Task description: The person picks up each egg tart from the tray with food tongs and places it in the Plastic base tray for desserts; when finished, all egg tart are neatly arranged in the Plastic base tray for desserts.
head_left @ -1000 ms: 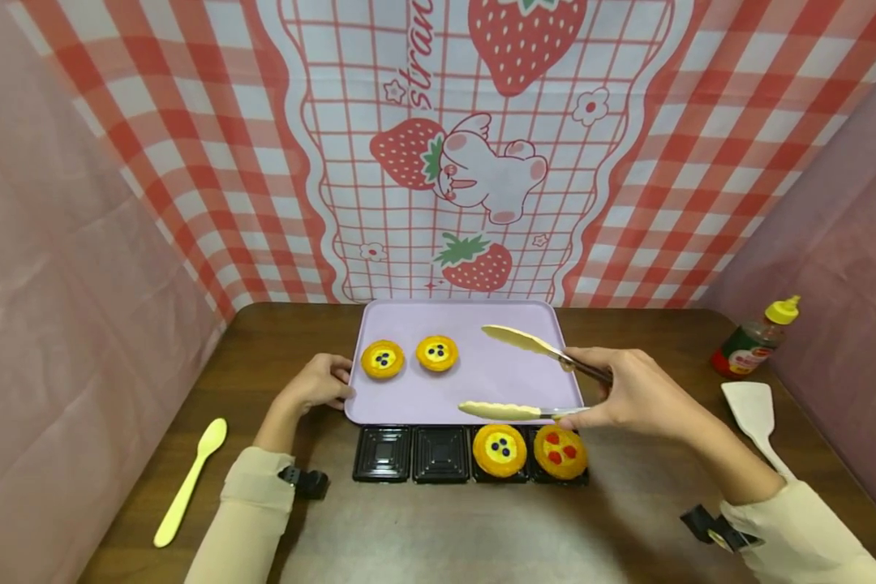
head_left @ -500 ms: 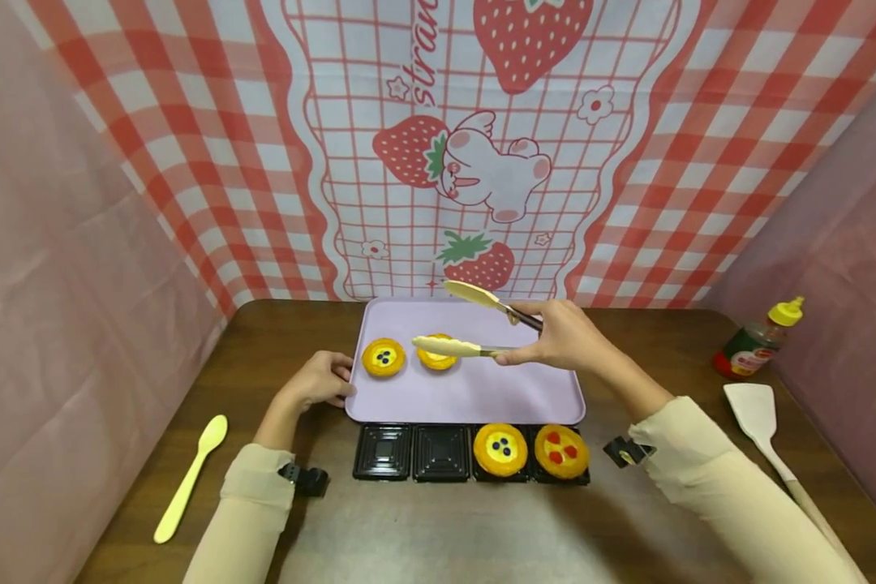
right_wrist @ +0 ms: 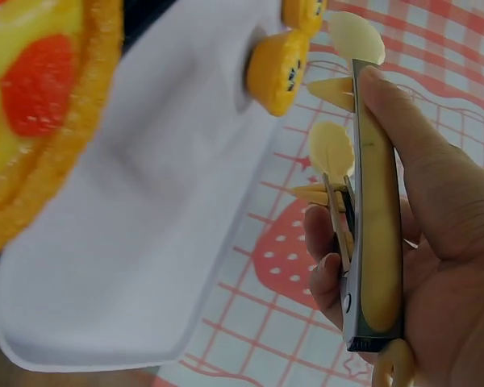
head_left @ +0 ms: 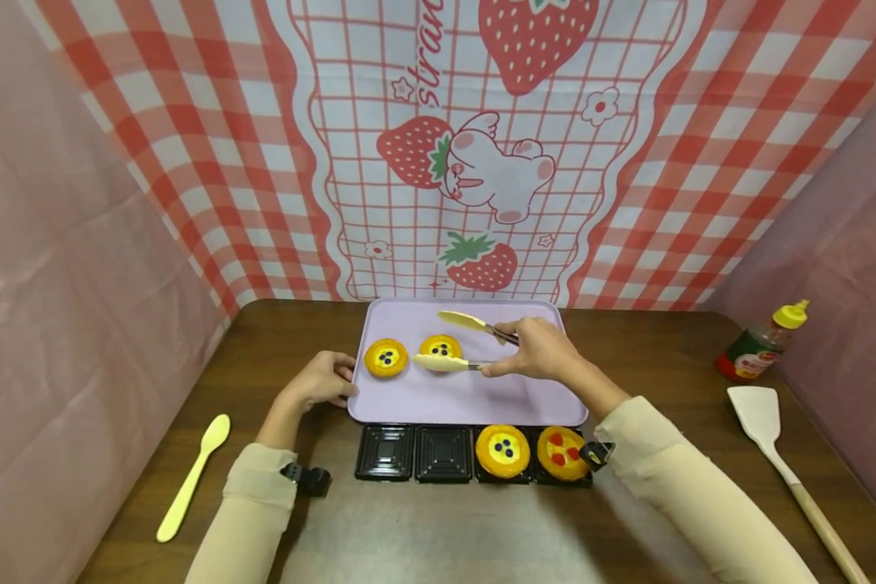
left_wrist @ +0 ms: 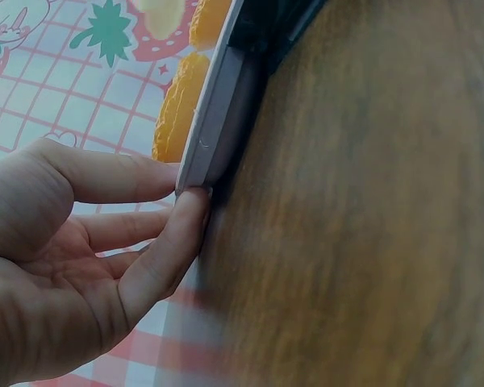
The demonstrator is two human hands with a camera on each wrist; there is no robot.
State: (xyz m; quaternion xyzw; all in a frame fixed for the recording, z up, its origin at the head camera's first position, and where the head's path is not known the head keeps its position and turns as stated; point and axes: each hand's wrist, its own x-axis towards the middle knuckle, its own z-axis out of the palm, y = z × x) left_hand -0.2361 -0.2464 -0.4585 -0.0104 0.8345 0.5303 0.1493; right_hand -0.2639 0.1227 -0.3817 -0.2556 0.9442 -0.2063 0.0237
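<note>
My left hand (head_left: 324,380) pinches the left edge of a lilac tray (head_left: 401,407); the left wrist view shows thumb and fingers at its rim (left_wrist: 200,157). In my right hand (head_left: 538,350) is a pair of tongs (head_left: 453,364) with cream scalloped tips, arms spread apart. One tip overlaps the front of a blueberry-topped tart (head_left: 441,344) on the tray, and the other is beyond it. Another blueberry tart (head_left: 386,358) sits to its left. In front of the tray, black square containers (head_left: 384,452) stand in a row; the right two hold a blueberry tart (head_left: 503,451) and a strawberry tart (head_left: 557,454).
A yellow spoon (head_left: 193,478) lies on the left of the wooden table (head_left: 263,324). To the right are a white spatula (head_left: 757,410) with a wooden handle and a sauce bottle (head_left: 755,350) with a yellow cap. A strawberry-patterned cloth (head_left: 285,203) hangs behind the tray.
My right hand has carried the tongs leftward from the tray's right side, then lowered them around the right-hand tart on the tray. My left hand has stayed at the tray's edge.
</note>
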